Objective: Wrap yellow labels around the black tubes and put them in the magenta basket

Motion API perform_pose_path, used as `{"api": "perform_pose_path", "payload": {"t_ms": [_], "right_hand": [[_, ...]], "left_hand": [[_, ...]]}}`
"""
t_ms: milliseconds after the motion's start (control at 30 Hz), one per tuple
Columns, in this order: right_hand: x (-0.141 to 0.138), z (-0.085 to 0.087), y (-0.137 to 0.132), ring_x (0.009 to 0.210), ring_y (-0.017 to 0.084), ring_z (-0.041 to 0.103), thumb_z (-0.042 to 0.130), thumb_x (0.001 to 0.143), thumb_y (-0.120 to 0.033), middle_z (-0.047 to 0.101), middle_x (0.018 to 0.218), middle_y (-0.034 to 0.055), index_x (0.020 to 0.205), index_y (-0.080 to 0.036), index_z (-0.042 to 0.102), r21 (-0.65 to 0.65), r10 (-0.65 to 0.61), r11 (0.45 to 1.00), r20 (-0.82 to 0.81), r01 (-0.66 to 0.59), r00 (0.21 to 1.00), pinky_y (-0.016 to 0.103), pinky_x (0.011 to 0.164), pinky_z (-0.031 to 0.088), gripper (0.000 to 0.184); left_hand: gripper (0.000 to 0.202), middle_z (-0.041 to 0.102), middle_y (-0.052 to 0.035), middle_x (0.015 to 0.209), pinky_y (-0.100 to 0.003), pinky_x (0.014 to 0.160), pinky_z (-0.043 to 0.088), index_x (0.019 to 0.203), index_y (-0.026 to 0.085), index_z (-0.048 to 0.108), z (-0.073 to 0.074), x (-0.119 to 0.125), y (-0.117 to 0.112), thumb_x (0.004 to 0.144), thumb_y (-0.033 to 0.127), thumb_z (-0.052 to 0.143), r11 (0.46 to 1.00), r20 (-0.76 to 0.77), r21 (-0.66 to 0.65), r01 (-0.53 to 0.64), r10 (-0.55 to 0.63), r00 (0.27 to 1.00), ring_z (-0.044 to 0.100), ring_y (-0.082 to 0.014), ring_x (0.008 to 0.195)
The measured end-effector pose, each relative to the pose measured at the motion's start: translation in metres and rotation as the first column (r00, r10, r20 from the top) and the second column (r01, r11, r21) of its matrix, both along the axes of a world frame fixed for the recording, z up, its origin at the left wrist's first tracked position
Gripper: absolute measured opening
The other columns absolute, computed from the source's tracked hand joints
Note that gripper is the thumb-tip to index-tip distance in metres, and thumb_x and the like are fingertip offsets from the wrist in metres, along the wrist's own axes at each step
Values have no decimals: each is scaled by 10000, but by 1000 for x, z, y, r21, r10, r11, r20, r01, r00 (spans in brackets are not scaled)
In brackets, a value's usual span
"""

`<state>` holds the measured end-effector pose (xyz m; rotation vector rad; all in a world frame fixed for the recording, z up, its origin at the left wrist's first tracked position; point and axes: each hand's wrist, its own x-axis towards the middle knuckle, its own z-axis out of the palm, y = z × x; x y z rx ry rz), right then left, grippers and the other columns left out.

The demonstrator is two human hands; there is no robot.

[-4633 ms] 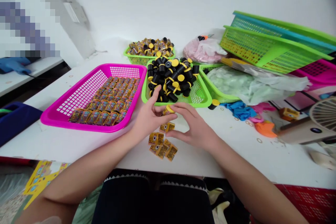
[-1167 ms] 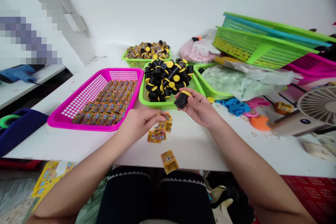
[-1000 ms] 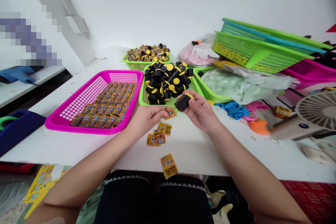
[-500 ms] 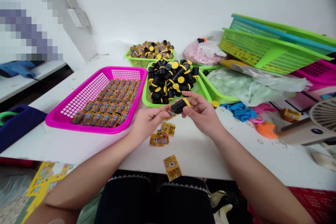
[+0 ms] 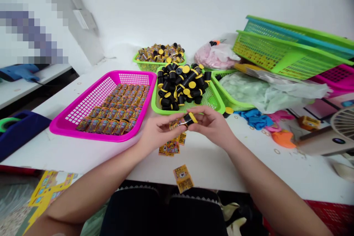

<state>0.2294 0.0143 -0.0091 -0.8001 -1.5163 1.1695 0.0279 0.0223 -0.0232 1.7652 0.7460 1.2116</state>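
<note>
A small black canister with a yellow lid (image 5: 189, 119) lies sideways between my hands, above the table. My left hand (image 5: 155, 128) closes on the printed label sleeve (image 5: 176, 122), which now surrounds the canister's left part. At the lidded end, the fingers of my right hand (image 5: 212, 122) grip the canister. Below them lies a small pile of flat printed labels (image 5: 169, 148), partly hidden by my left hand. One more flat label (image 5: 183, 179) rests at the table's front edge. Just behind my hands, a green basket (image 5: 217, 97) holds a heap of black canisters with yellow lids.
To the left, a pink basket (image 5: 63, 127) holds rows of labelled canisters. Another green basket (image 5: 143, 65) behind is full of labelled ones. Stacked baskets (image 5: 279, 57), a plastic bag (image 5: 254, 88), balloon-like pieces (image 5: 283, 139) and a fan (image 5: 326, 138) occupy the right side.
The canister has gone into the label sleeve, so less of its black body shows. My hands have come closer together. The view has shifted slightly.
</note>
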Motion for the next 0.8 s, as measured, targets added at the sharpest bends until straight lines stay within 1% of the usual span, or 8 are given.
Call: {"api": "perform_pose_path", "payload": {"t_ms": [133, 200, 300, 400, 533, 600, 700, 800], "right_hand": [[-3, -9, -2, 958, 182, 669, 807, 757, -395, 606, 1129, 59, 1076, -284, 711, 298, -106, 953, 191, 45, 976, 360, 801, 610, 352], [-7, -13, -4, 1063, 218, 623, 707, 850, -443, 582, 1172, 82, 1261, -308, 642, 485, -204, 874, 347, 10, 915, 427, 903, 572, 438], [-16, -19, -10, 1196, 300, 517, 678, 853, -498, 513, 1271, 146, 1497, -270, 402, 670, -410, 742, 497, -37, 765, 533, 975, 509, 737], [-23, -20, -17, 1178, 309, 522, 667, 879, -325, 513, 1240, 169, 1527, -220, 311, 757, -555, 654, 489, -11, 673, 536, 958, 513, 748], [-28, -12, -24, 1161, 260, 575, 602, 849, -131, 577, 1213, 130, 1438, -238, 366, 786, -497, 619, 385, 6, 778, 459, 946, 545, 644], [-30, -9, -28, 1148, 257, 596, 613, 823, -135, 609, 1190, 111, 1399, -247, 393, 803, -465, 597, 337, 9, 819, 458, 943, 549, 626], [-36, -10, -33, 1145, 281, 600, 622, 816, -166, 636, 1160, 111, 1391, -234, 413, 840, -494, 543, 323, -4, 807, 489, 954, 541, 616], [-41, -17, -34, 1146, 303, 591, 644, 837, -212, 639, 1164, 125, 1379, -227, 450, 877, -562, 480, 305, 2, 768, 514, 974, 532, 576]], "left_hand": [[816, 767, -119, 1083, -322, 873, 587, 1461, 166, 471, 0, 0, 0, 736, 278, 828, 991, 121, -113, 76, -62, 991, 739, -218, 958], [955, 772, -106, 1069, -312, 877, 584, 1535, 186, 335, 0, 0, 1, 726, 264, 836, 983, 180, -169, 78, -47, 983, 740, -197, 935], [1068, 778, -80, 1041, -289, 849, 584, 1575, 217, 202, -2, 1, 3, 719, 239, 840, 965, 255, -245, 90, -25, 967, 737, -156, 858], [1106, 765, -61, 1032, -251, 778, 575, 1581, 247, 150, -4, 3, 6, 719, 264, 843, 956, 282, -256, 140, -65, 957, 719, -135, 823], [952, 704, -36, 1033, -217, 692, 548, 1564, 267, 215, -2, 2, 5, 799, 375, 771, 932, 189, -190, 308, -273, 943, 692, -124, 811], [889, 691, -16, 926, -229, 666, 549, 1564, 241, 200, 2, -1, 1, 853, 397, 709, 868, 134, -250, 430, -409, 903, 690, -132, 767], [912, 664, 20, 769, -232, 603, 548, 1565, 220, 63, 5, -3, -6, 887, 347, 660, 789, 121, -299, 536, -526, 842, 689, -144, 680], [940, 571, 88, 649, -174, 473, 462, 1533, 235, -3, 6, -2, -10, 862, 227, 654, 840, 78, -244, 484, -481, 873, 599, -100, 519]]}}
